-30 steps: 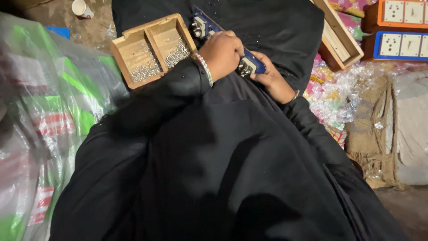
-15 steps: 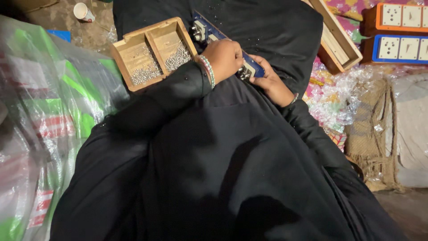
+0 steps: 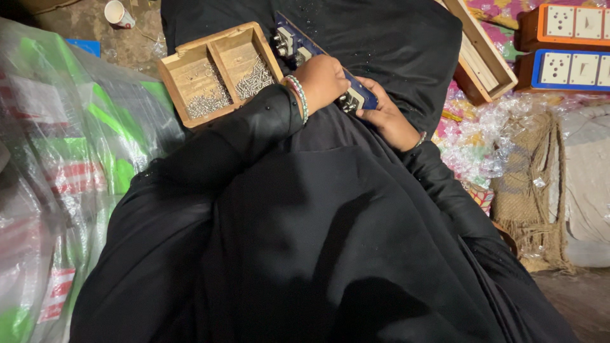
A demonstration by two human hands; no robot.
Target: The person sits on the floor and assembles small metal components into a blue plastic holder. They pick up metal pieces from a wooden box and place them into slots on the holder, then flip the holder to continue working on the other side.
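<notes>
Your left hand [image 3: 324,81] lies over the blue switch board [image 3: 298,47] on your lap, fingers curled down on it. Your right hand [image 3: 384,117] grips the board's near end from below, fingers closed around its edge. Just left of the board sits the wooden box [image 3: 219,70] with two compartments of small screws [image 3: 255,77].
</notes>
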